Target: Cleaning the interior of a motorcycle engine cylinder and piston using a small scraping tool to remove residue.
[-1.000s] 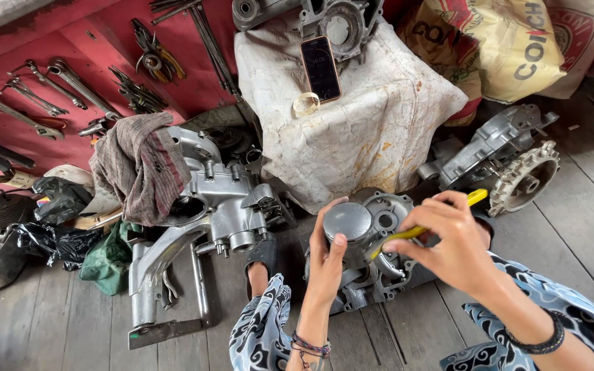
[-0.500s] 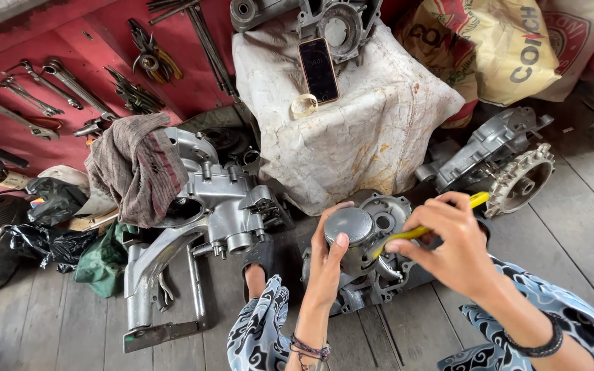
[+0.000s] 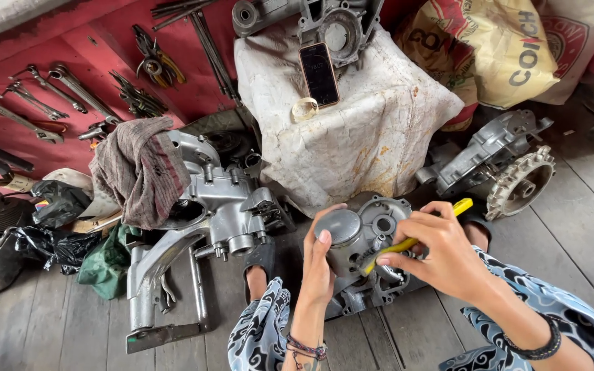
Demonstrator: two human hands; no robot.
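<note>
- Gripping the yellow-handled tool (image 3: pixel 417 240), our right hand (image 3: pixel 441 257) has its fingers curled tight around the shaft and the tip pressed into the grey engine cover (image 3: pixel 369 251); we judge that a slip here could drive the tip across the casting or into the other hand, since that hand lies just beside the working point.
- Bracing the cover, our left hand (image 3: pixel 321 264) is half open, with the thumb on the domed cap and the fingers wrapped round the left edge. If this hold eases, the cover, which appears to rest between our knees, could rock or tip towards the plank floor (image 3: pixel 70 330).
- The cover itself looks like dull cast metal, ribbed, grimy and oily, with round bores; we judge it heavy and slippery.
- Left of the cover lies a larger crankcase (image 3: pixel 221 206) with a rag (image 3: pixel 139 168) draped over it.
- Beyond the cover stands a cloth-draped block (image 3: pixel 372 130) carrying a phone (image 3: pixel 319 73).
- Right of the cover lies a finned engine part (image 3: pixel 510 172).
</note>
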